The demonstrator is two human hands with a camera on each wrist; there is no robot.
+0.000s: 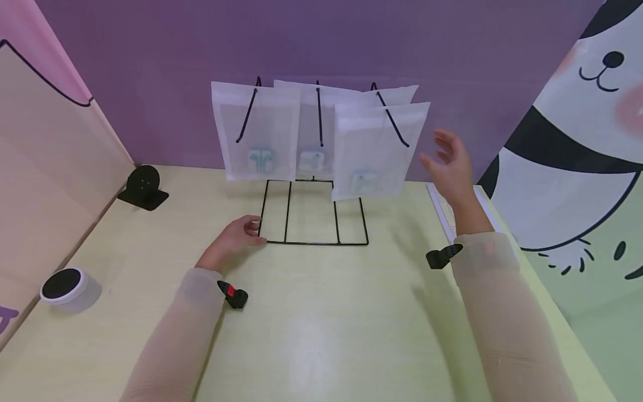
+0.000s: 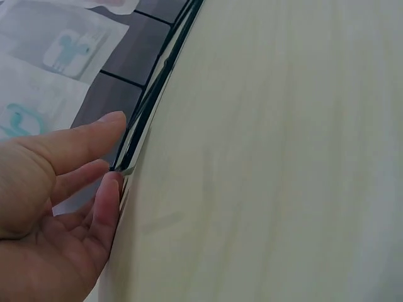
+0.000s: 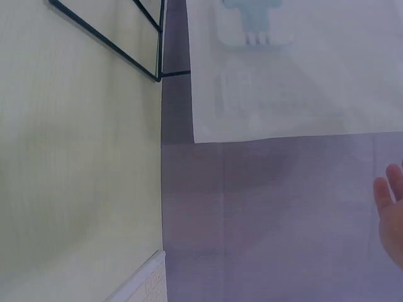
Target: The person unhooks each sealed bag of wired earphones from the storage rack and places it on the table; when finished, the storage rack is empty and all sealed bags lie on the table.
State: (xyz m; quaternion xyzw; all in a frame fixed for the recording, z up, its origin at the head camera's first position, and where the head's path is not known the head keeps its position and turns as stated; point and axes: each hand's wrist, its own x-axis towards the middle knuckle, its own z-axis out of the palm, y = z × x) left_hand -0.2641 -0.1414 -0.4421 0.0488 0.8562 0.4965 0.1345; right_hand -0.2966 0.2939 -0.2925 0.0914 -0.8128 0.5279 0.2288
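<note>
Gripping the black rack (image 1: pixel 311 243) on the desk (image 1: pixel 311 312) by its near-left corner, your left hand (image 1: pixel 234 241) is curled; your right hand (image 1: pixel 452 167) is half-open — holding nothing — near the white bags (image 1: pixel 372 151) on its hooks (image 1: pixel 319 117).

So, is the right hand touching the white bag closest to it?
Apart: the right wrist view shows purple wall between the right hand and that white bag.
</note>
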